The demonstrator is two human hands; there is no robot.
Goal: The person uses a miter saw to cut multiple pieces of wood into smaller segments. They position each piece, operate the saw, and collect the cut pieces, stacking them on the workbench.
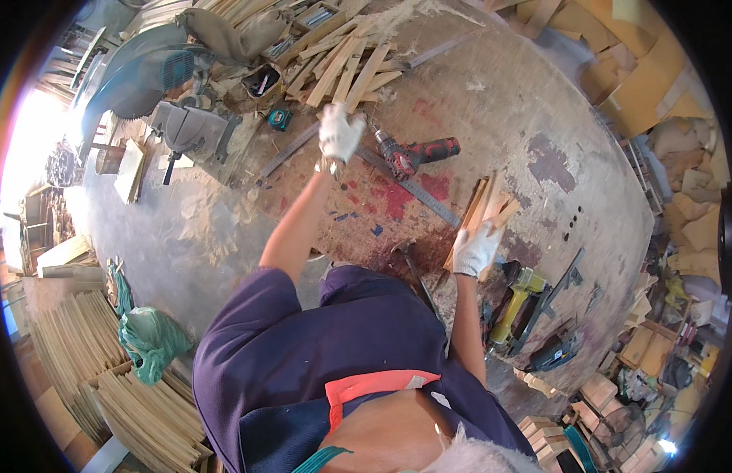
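My left hand (339,135), in a white glove, reaches forward to the near ends of a pile of thin wooden strips (358,67). It is slightly blurred, its thumb apart from the fingers, and I cannot make out anything held in it. My right hand (477,249), gloved too, is closed around a small bundle of wooden strips (486,206) on the worktable's right side. Between the hands lies a red and black cordless drill (417,155). A long metal ruler (421,197) runs beneath it. A hammer (413,264) rests near my body.
A blue-green miter saw (145,75) and a tape measure (280,119) stand at the far left. A yellow-green nail gun (517,306) lies right of my right forearm. Stacked thin boards (78,339) and a green plastic bag (151,339) are at lower left.
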